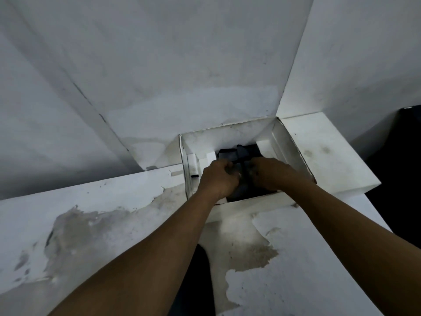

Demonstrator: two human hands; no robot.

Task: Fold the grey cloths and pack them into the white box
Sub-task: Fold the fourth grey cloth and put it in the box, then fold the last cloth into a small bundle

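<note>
The white box (293, 142) sat open at the far right of the table (102, 197), close against the wall (159, 65), with the grey cloths (237, 152) lying dark in its middle. The left hand (218, 176) and right hand (271, 173) reached in side by side, knuckles up, fingers curled down and gripping the top cloth. Judged a two-handed hold to keep the fold from springing open while being seated; fingertips lost in dim light.
</note>
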